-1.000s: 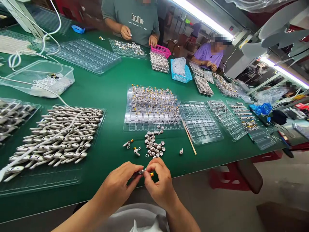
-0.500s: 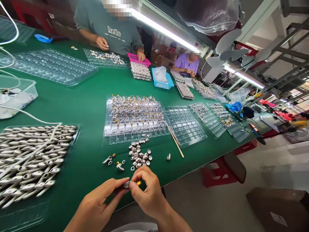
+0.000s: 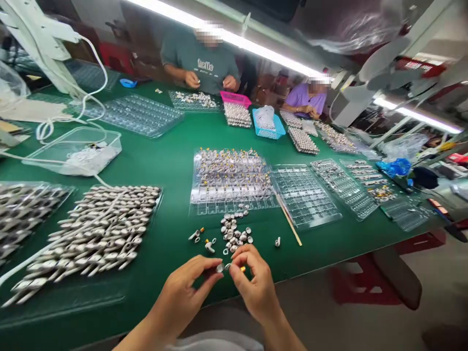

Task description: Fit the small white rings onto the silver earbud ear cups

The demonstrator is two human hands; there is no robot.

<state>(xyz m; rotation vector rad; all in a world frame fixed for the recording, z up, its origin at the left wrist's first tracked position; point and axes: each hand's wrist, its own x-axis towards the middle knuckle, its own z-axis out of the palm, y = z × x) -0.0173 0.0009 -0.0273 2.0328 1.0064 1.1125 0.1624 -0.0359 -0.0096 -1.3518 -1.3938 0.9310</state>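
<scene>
My left hand (image 3: 186, 292) pinches a small round silver cap (image 3: 220, 267) at the near edge of the green table (image 3: 164, 161). Facing it, my right hand (image 3: 254, 282) pinches a small earbud part with a yellow tip (image 3: 242, 268), almost touching the cap. Just beyond the fingers lies a loose pile of silver caps (image 3: 234, 234). Two white earbud parts with yellow tips (image 3: 204, 241) lie to the pile's left. One more small part (image 3: 277, 242) lies to its right.
A clear tray of earbud parts (image 3: 230, 175) and an empty clear tray (image 3: 303, 195) lie beyond the pile, with a wooden stick (image 3: 288, 220) between them. A tray of white stems (image 3: 98, 229) is at left. Two other people work at the table's far side.
The view has swung about while both hands stayed together at the table's near edge. The cap and the yellow-tipped part remain pinched between the fingertips.
</scene>
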